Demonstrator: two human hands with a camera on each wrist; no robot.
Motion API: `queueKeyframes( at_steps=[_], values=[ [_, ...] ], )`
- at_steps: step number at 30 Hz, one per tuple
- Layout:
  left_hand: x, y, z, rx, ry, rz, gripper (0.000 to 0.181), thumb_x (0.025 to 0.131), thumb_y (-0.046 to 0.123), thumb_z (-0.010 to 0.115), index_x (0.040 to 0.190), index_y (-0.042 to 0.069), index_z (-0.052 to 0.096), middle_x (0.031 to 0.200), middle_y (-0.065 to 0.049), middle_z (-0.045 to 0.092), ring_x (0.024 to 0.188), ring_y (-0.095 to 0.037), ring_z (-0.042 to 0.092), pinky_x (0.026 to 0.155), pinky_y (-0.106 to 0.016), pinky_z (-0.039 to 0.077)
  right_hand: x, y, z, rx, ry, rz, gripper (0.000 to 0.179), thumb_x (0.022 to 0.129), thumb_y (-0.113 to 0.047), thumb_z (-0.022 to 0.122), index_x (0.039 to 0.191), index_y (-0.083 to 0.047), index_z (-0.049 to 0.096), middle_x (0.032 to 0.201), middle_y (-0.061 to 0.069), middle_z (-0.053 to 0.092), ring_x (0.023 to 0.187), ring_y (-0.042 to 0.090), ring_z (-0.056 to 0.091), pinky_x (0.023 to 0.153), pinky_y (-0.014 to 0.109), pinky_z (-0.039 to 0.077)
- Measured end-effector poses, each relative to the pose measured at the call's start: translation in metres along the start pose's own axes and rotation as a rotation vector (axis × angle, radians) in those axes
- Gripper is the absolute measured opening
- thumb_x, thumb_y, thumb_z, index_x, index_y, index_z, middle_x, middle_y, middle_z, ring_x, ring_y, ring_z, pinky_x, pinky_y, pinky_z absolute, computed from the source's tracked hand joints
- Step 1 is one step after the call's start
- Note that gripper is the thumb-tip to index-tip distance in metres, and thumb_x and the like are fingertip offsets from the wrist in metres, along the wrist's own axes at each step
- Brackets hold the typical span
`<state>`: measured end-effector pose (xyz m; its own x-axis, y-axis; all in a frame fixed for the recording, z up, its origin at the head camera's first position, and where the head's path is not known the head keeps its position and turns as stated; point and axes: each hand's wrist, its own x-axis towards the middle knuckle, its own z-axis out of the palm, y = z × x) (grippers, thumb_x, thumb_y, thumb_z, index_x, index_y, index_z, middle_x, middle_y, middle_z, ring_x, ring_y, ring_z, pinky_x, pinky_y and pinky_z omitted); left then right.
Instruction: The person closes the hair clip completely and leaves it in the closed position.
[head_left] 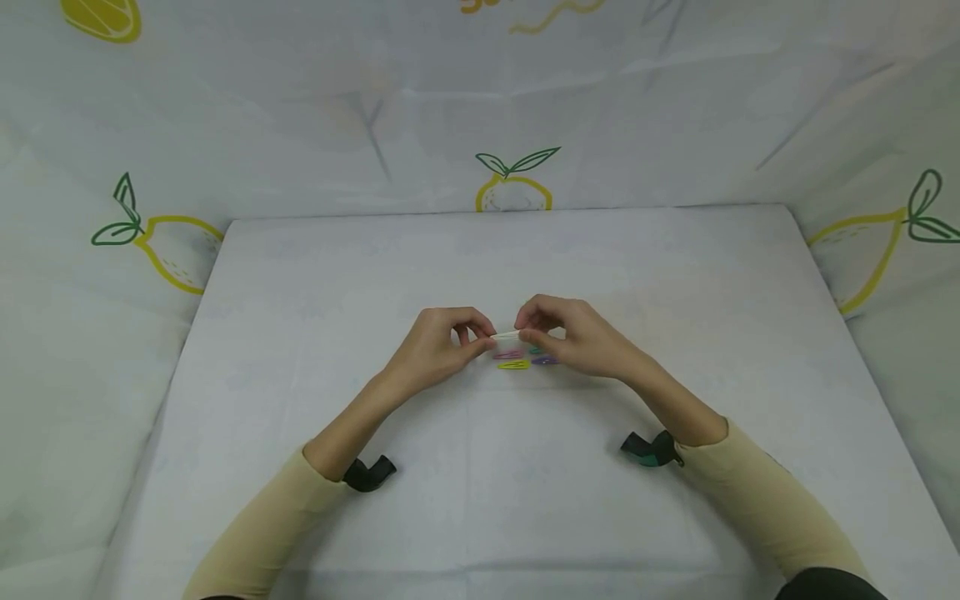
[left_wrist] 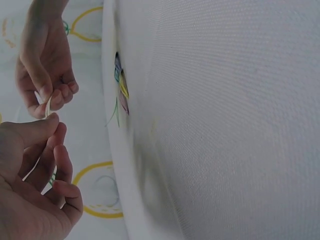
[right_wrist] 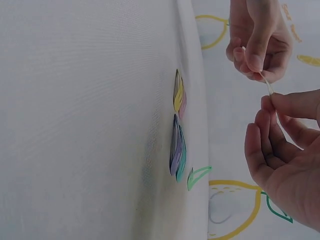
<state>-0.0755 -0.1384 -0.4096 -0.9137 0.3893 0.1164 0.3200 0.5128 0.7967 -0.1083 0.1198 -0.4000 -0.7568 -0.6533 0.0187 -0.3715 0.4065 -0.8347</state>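
Note:
Above the middle of the table, both hands hold one thin cream-white hair clip [head_left: 507, 335]. My left hand [head_left: 448, 343] pinches one end of it between thumb and fingertips. The other end is pinched by my right hand [head_left: 581, 337]. In the right wrist view the slim clip [right_wrist: 269, 86] spans the short gap between the two hands. Just below them on the table lie several coloured snap hair clips: a yellow clip [head_left: 513, 365], a pink clip [head_left: 507, 355], a purple clip [head_left: 545, 361] and a teal clip [right_wrist: 181, 152]. A light green clip [right_wrist: 198, 176] sits apart, partly opened.
The table [head_left: 480, 500] has a white cover. White cloth with lemon prints [head_left: 513, 193] rises behind it and at both sides. A black strap end [head_left: 370, 474] hangs by the left sleeve, another dark strap [head_left: 651, 450] by the right sleeve.

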Motion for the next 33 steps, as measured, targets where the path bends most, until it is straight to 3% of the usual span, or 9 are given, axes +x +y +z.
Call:
queueKeyframes(
  at_steps=[11,22,33],
  values=[
    [0.0018,-0.0010,0.0022,0.027,0.009,0.006,0.005,0.096,0.013,0.083,0.100,0.010,0.082,0.092,-0.002,0.082,0.072,-0.011,0.061,0.062,-0.021,0.041,0.0004,0.0007,-0.0026,0.002,0.008,0.016,0.013,0.101,-0.007,0.076,0.113,-0.004,0.074,0.108,0.007,0.077,0.097,0.019,0.071,0.091,0.024,0.058],
    [0.0034,-0.0014,0.0026,0.047,0.010,-0.008,0.007,0.097,0.015,0.083,0.100,0.009,0.082,0.091,-0.003,0.082,0.073,-0.012,0.062,0.063,-0.021,0.043,0.0004,0.0016,-0.0046,-0.024,0.010,0.032,0.019,0.099,-0.006,0.077,0.117,-0.001,0.075,0.109,0.007,0.078,0.097,0.019,0.071,0.095,0.033,0.059],
    [0.0067,-0.0060,0.0050,0.062,0.003,-0.015,0.008,0.097,0.016,0.083,0.100,0.009,0.082,0.090,-0.003,0.081,0.071,-0.011,0.061,0.064,-0.022,0.045,0.0029,0.0079,-0.0017,-0.058,0.020,0.036,0.014,0.101,-0.006,0.073,0.114,-0.002,0.076,0.110,0.008,0.079,0.096,0.018,0.072,0.094,0.034,0.059]
  ],
)
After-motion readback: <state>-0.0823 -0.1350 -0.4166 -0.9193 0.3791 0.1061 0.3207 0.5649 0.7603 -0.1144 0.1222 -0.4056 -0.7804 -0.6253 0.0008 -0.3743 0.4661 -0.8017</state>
